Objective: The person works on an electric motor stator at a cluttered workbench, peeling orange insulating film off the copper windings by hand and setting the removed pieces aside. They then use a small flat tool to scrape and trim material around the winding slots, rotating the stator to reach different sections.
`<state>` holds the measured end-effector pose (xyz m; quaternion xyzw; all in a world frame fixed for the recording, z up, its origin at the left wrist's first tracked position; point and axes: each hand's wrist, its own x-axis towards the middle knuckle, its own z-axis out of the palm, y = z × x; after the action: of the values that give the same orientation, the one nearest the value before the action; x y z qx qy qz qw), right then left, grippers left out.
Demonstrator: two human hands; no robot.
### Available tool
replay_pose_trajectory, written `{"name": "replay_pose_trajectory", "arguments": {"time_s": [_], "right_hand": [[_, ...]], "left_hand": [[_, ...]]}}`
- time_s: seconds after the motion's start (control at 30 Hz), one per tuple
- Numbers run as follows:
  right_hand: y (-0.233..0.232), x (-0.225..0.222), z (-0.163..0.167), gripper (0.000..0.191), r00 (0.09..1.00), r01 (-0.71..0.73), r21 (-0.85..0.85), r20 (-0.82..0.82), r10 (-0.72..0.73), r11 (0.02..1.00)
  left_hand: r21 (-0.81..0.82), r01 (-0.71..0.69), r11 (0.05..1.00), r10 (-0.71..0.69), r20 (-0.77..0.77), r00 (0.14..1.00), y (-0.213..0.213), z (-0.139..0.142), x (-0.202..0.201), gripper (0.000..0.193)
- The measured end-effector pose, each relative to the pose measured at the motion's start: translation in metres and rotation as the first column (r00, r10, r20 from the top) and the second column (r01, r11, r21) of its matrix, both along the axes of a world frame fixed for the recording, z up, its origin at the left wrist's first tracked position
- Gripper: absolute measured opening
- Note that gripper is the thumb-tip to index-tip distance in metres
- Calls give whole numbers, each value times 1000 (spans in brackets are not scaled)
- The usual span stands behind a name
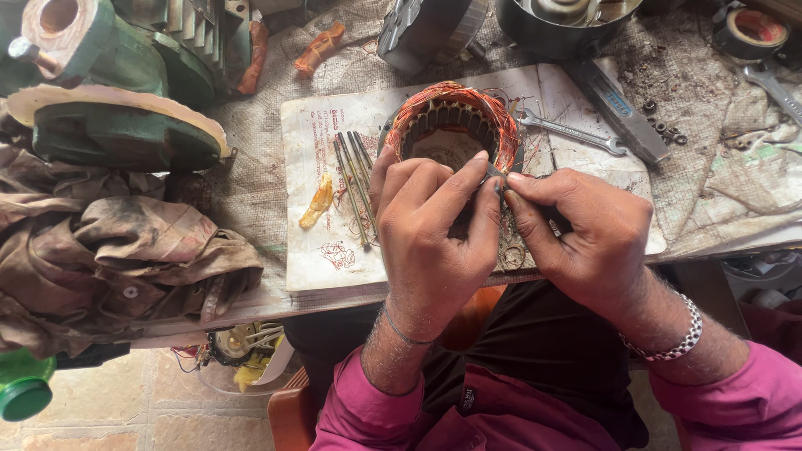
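A round motor stator (454, 117) with copper windings lies on an open book (326, 242) at the middle of the bench. My left hand (434, 225) and my right hand (585, 234) meet at its near rim, fingertips pinched together on the winding edge. Whatever small piece sits between the fingertips is too small to make out. Several thin rods (355, 179) lie on the book just left of the stator, beside a scrap of yellow sleeve (318, 202).
A spanner (572, 132) and a flat metal tool (622, 108) lie right of the stator, with small nuts (664, 127) and a tape roll (756, 32) beyond. Green motor housings (117, 100) and dirty cloth (117, 250) fill the left side. A green bottle (23, 388) stands on the floor.
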<state>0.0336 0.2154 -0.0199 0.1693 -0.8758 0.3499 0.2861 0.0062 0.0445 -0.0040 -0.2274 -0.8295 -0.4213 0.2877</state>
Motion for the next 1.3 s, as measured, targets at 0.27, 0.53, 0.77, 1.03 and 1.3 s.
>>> {"name": "replay_pose_trajectory", "arguments": {"time_s": [0.27,0.53,0.77,1.03,1.3], "right_hand": [[-2,0,1,15,1000,30,13,-11,-29,999],[-3,-1,-2,14,998,50,30,-27,-50,998],[0,-2,-9,16,994,98,-18,50,-97,995],[4,-5,6,13,993,87,-81,84,-80,993],[3,-9,11,18,989,-21,-260,136,58,965]], "left_hand": [[-24,-30,999,30,17,999,2,2,1,22],[-1,-39,999,39,14,999,4,-1,1,22],[78,5,997,-6,13,1000,3,-2,2,30],[95,14,995,-15,7,1000,3,2,2,16],[85,37,996,-36,-9,999,3,1,2,14]]}}
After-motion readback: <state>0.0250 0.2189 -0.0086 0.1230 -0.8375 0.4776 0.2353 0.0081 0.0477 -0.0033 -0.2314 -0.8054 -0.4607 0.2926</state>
